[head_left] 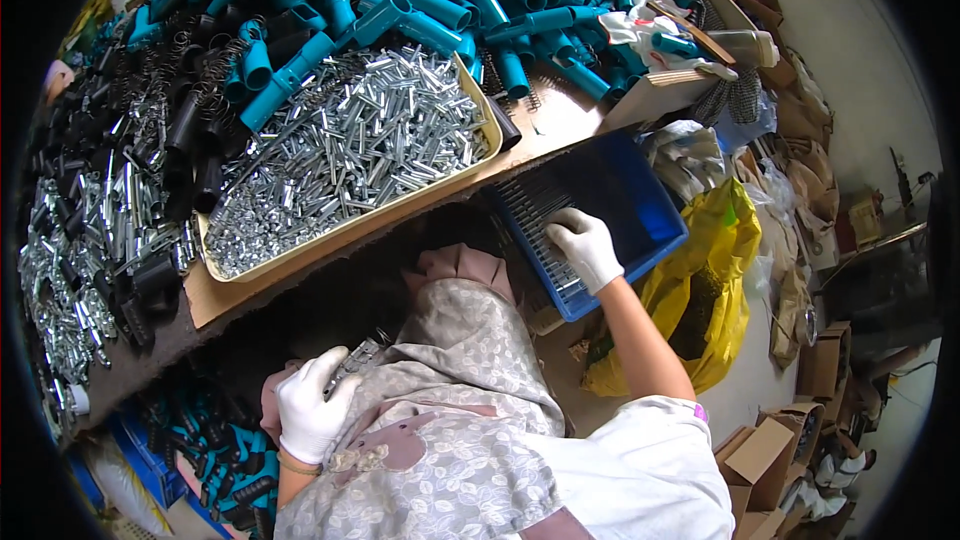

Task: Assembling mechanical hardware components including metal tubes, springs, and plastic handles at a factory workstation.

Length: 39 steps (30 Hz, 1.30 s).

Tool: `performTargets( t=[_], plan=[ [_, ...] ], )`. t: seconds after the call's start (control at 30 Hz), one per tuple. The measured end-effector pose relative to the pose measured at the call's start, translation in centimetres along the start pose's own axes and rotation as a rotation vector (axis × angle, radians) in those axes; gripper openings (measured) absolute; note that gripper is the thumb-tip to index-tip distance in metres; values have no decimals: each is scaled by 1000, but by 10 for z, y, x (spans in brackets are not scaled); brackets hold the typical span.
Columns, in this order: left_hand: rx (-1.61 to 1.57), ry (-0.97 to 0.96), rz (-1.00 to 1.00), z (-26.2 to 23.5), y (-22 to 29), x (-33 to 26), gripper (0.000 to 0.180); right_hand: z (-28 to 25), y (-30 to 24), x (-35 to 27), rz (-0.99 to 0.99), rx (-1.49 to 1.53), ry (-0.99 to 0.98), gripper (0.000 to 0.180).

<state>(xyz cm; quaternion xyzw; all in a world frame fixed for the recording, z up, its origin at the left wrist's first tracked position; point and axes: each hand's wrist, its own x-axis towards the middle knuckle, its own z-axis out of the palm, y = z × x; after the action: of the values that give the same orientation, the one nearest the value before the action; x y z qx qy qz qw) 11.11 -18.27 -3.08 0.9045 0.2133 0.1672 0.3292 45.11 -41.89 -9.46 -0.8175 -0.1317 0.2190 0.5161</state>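
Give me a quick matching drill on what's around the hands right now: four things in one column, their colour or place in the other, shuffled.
Things:
1. right hand
2. left hand
3. beige tray
4. yellow bag

Places:
A. full of small silvery metal pins
B. on the floor, beside the blue tray
C. resting on the thin rods in the blue tray
D. at the lap, holding a bunch of metal pieces

Pairs: 1-C, 2-D, 3-A, 4-B

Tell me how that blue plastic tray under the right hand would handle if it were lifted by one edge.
The blue tray looks like thin moulded plastic, so probably light and slightly flexible. The thin metal rods lined along its near side would likely roll or slide if it tilts. The right hand wears a glove, which may help grip.
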Motion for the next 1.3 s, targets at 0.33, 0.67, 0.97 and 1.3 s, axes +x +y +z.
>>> performTargets(
  t=[0.33,0.67,0.97,1.3],
  plan=[
    [-58,56,-17,8,-2,-2,31,-15,70,-10,-229,-1483,-310,16],
    [-83,119,-28,8,-8,-13,30,1,52,-6,-259,-1673,-576,17],
    [-117,211,-29,8,-18,-18,31,6,59,-6,-154,-1635,-502,17],
    [-116,231,-26,6,-31,-27,33,10,51,-10,-106,-1668,-510,25]
  ],
)
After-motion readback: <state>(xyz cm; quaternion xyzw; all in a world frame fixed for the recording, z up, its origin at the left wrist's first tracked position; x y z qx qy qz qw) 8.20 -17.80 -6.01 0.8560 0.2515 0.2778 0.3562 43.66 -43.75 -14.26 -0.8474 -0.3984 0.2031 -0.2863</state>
